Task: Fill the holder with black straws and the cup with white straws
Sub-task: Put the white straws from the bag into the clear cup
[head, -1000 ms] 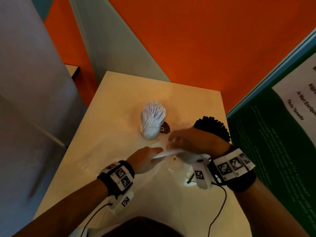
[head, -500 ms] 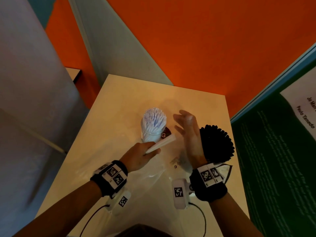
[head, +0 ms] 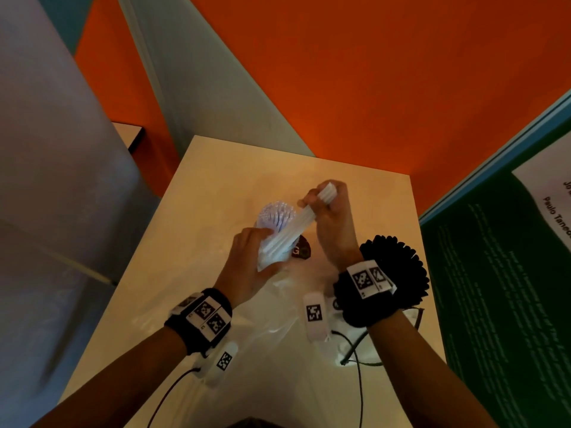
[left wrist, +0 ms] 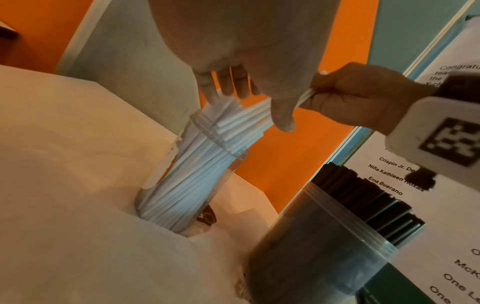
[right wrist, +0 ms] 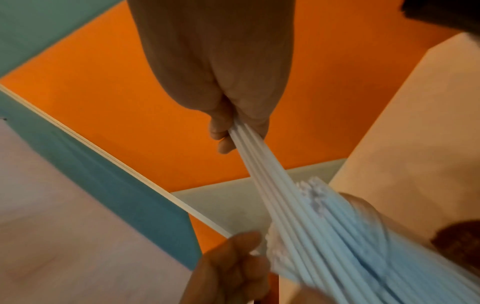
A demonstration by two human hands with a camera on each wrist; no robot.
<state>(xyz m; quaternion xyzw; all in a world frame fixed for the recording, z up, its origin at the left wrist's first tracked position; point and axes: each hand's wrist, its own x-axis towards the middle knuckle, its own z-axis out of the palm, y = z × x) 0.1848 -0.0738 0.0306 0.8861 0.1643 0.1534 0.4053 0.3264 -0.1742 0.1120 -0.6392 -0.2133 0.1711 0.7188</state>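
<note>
Right hand [head: 332,223] pinching top of white straws [head: 292,233] bunch, tips at cup [left wrist: 187,185] mouth. Left hand [head: 250,267] fingers spread, steadying packed straws. Light, slippery, bendy; grip near ends, guide low.

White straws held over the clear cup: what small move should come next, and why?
Probably tip the slanted bundle of white paper straws upright and push it down into the clear plastic cup. The right hand grips its upper end, the left hand steadies the lower end at the rim, and the cup already looks tightly packed, so easing the ends between the standing straws seems wise.
</note>
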